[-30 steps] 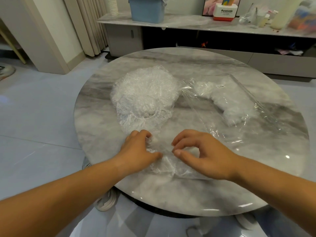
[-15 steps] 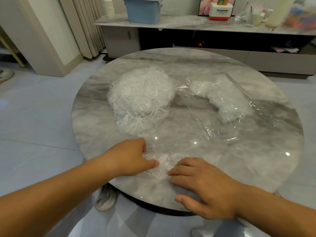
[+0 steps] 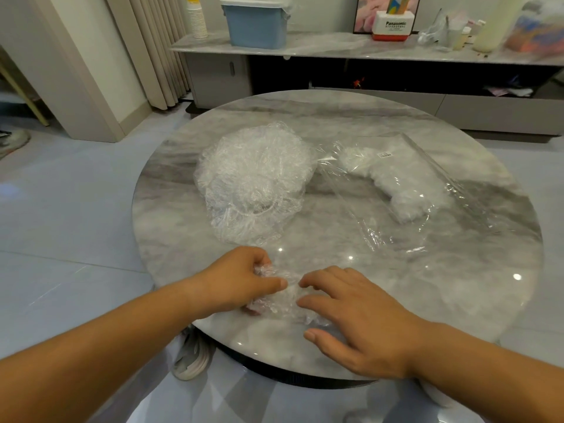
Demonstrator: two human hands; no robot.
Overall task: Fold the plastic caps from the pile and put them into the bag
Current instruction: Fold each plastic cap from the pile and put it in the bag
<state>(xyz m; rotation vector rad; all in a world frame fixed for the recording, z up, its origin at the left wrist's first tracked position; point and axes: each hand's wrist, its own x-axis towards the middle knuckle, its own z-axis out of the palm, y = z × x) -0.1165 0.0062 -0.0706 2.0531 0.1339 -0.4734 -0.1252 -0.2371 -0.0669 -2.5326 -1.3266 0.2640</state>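
A heap of crinkled clear plastic caps lies on the round marble table, left of centre. To its right lies a clear plastic bag holding several folded white caps. At the near edge one cap is bunched between my hands. My left hand grips its left end with curled fingers and thumb. My right hand presses flat on its right part, fingers straight, thumb apart at the table edge.
Behind the table runs a low marble-topped cabinet with a blue bin, a stack of paper cups and a white box. Grey floor tiles surround the table; a white slipper lies under its near edge.
Both hands have drawn the cap toward the near table edge. My left hand has gathered more of the cap into its fingers, and my right hand has flattened onto it.
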